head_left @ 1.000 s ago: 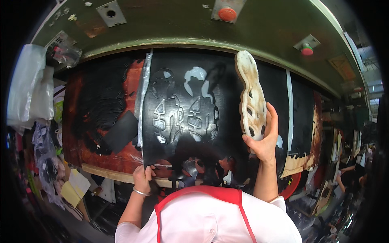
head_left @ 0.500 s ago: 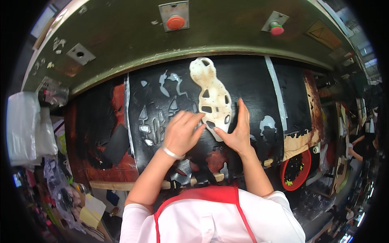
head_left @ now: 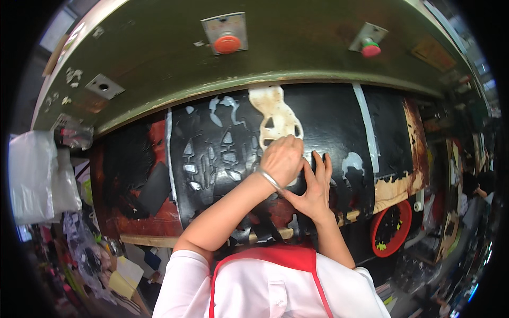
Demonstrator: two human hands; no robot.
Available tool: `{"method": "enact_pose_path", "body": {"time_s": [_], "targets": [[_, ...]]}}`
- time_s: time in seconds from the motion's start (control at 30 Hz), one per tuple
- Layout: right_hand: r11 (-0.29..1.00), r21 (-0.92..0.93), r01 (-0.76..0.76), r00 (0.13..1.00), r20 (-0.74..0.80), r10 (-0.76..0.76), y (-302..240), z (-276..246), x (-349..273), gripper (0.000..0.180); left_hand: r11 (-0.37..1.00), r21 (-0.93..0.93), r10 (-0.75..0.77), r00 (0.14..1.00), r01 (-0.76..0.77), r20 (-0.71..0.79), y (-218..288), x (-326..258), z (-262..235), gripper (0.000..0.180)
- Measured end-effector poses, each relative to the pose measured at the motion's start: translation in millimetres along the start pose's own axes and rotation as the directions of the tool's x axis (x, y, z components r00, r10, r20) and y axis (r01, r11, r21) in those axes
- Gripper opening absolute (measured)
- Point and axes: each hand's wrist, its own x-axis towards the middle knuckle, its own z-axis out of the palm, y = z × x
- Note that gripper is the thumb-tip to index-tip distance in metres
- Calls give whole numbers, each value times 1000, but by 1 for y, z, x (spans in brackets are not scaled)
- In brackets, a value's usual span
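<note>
A cream sole-shaped plate (head_left: 280,112) with several cut-out holes lies lengthwise on a black sheet (head_left: 334,116). My left hand (head_left: 284,159) rests over the plate's near half with its fingers bunched and pressed down. Whatever they pinch, if anything, is hidden beneath them. Beside the plate's right edge, my right hand (head_left: 314,193) has its fingers stretched forward and its thumb out toward my left wrist. The near end of the plate is mostly covered by my hands.
A green machine beam (head_left: 175,63) spans the far side, bearing a red button (head_left: 227,44) and a pink-red knob (head_left: 370,49). Cut-out gaps mark the black sheet on the left. At the right, a red bowl (head_left: 407,214) holds black scraps. Plastic bags (head_left: 37,175) hang at the left.
My left hand has moved right, onto the plate, and its fingers have closed together. My right hand has shifted slightly nearer to me. The plate's far end now sits partly out of sight at the beam.
</note>
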Motion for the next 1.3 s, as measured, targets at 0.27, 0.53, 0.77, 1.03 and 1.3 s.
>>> {"method": "enact_pose_path", "body": {"time_s": [0.27, 0.53, 0.77, 1.03, 1.3], "targets": [[966, -215, 145, 987, -35, -156, 3, 25, 7, 90, 987, -94, -141, 980, 128, -140, -47, -79, -114, 17], [955, -254, 156, 988, 35, -152, 17, 37, 59, 86, 682, 165, -580, 664, 713, -471, -93, -250, -127, 14], [970, 232, -67, 994, -72, 86, 26, 12, 134, 84, 626, 143, -567, 573, 767, -592, -118, -225, -41, 30], [996, -67, -59, 818, -575, 10, 57, -54, 249, 98, 614, 177, -504, 555, 769, -662, -163, -154, -59, 34], [994, -107, -12, 816, -576, -53, 83, -43, 228, 96, 532, 198, -579, 525, 823, -624, -191, -133, -72, 37]]}}
